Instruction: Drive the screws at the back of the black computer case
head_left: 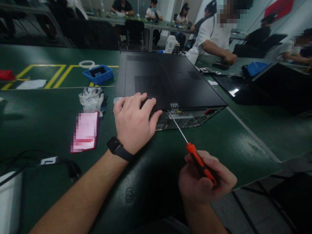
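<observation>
A black computer case lies on its side on the green table, its rear panel with ports and fan grille facing me. My left hand rests flat on the near left part of the case, fingers spread over its top and the thumb at the rear edge. In my right hand is a red and black screwdriver, gripped by the handle. Its thin shaft reaches up and left, and the tip meets the rear edge of the case near a patterned sticker. Whether a screw sits under the tip is too small to tell.
Left of the case are a blue bin, work gloves, a phone and a black cable with a plug. To the right lies a black monitor-like panel. A person in white works across the table.
</observation>
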The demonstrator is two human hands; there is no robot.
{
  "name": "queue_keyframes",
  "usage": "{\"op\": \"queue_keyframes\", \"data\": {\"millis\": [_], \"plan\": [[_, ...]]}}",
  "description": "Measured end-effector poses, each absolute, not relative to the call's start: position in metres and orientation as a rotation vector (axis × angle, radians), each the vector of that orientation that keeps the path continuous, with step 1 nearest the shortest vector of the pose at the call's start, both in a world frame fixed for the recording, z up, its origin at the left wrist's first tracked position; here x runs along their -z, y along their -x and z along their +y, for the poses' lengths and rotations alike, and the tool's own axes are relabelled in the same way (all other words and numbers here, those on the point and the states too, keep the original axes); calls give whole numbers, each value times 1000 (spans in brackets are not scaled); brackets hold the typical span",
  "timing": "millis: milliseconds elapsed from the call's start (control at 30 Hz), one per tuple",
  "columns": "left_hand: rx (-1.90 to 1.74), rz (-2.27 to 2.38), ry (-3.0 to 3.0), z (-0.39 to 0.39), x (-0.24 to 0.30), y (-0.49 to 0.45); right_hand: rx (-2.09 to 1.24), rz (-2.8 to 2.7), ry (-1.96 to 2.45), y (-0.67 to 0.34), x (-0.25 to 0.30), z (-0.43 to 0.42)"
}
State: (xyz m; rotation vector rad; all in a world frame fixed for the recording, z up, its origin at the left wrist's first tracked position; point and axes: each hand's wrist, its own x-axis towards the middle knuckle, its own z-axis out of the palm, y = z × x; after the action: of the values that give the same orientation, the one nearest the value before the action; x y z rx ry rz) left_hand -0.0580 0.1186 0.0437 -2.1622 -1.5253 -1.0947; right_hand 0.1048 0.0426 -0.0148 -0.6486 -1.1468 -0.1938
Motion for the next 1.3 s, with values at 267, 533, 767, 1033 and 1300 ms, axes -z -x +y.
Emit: {"op": "queue_keyframes", "data": {"millis": [267, 533, 767, 1033, 1300], "plan": [[1092, -1534, 2170, 118, -45, 58, 342, -1193, 732, -113, 19, 40], [1083, -1528, 2163, 118, -44, 58, 233, -1164, 652, -106, 16, 41], [1075, -1532, 2157, 118, -44, 58, 377, -1184, 701, -110, 20, 42], [1066, -1541, 2161, 118, -44, 58, 258, -1170, 693, -106, 19, 41], [1100, -1542, 2183, 118, -44, 59, 334, -1209, 700, -109, 18, 41]]}}
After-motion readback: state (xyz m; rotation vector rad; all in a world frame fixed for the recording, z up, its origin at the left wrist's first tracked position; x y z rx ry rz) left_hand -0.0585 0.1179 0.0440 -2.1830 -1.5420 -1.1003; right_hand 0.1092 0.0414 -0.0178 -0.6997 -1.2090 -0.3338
